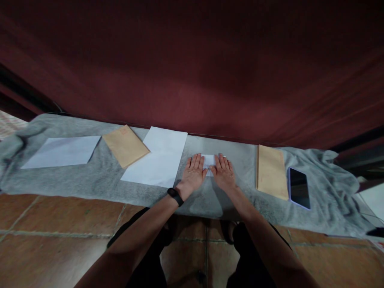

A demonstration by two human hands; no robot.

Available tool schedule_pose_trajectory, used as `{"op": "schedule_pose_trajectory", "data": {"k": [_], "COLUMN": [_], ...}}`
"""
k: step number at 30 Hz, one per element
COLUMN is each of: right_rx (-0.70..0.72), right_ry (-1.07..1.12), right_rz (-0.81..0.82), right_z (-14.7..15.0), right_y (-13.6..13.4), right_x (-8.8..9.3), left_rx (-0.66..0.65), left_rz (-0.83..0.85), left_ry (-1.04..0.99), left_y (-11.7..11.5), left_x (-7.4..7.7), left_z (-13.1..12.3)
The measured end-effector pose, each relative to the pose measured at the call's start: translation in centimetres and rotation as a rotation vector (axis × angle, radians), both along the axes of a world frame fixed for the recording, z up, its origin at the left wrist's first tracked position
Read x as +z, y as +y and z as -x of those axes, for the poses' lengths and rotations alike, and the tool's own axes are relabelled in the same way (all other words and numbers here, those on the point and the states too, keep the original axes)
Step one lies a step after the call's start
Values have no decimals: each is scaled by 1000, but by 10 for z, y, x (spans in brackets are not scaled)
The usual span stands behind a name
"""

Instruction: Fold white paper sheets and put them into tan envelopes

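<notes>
A small white piece of paper (209, 161) lies on the grey cloth, partly covered by both hands. My left hand (193, 173) rests flat on its left side, fingers stretched out and pointing away from me. Across from it, my right hand (223, 173) lies flat on the right side with its fingers extended. The two thumbs come close together over the paper's near part. How the paper is folded under the palms is hidden. Left of my left hand is a large white sheet (163, 158), apart from the fingers.
A brown envelope (124, 146) overlaps the large sheet, and another white sheet (64, 151) lies farther left. To the right are a stack of brown envelopes (272, 172) and a phone (299, 188). The grey cloth (99, 182) ends against a dark red surface (192, 92) behind.
</notes>
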State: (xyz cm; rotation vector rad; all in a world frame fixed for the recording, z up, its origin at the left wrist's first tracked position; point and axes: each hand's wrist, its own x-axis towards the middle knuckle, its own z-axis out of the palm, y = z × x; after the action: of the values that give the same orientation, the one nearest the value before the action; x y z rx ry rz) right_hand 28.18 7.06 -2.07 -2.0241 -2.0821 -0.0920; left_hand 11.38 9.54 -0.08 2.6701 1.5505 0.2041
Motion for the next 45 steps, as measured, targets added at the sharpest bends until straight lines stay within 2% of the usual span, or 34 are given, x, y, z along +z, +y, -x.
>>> {"op": "schedule_pose_trajectory", "data": {"k": [11,21,25,30,35,45], "right_rx": [-92,-158,-76,103,82,48], "right_ry": [-20,28,98,175,140,95], "right_rz": [-61,-23,-5,67,66,1], "right_z": [-21,-24,-7,20,21,5], "right_y": [-21,-25,-20,-21,-26,-33], "right_x": [-7,5,12,12,7,3], "left_rx": [-20,-45,-63,-188,-180,-121], "left_rz": [-17,-20,-10,-33,-37,4], "left_ry": [19,-30,-83,-62,-61,-26], "left_y": [-2,-4,-12,-22,-22,-20], "left_x": [6,8,6,-6,-10,0], "left_z": [-2,-3,-7,-12,-10,0]}}
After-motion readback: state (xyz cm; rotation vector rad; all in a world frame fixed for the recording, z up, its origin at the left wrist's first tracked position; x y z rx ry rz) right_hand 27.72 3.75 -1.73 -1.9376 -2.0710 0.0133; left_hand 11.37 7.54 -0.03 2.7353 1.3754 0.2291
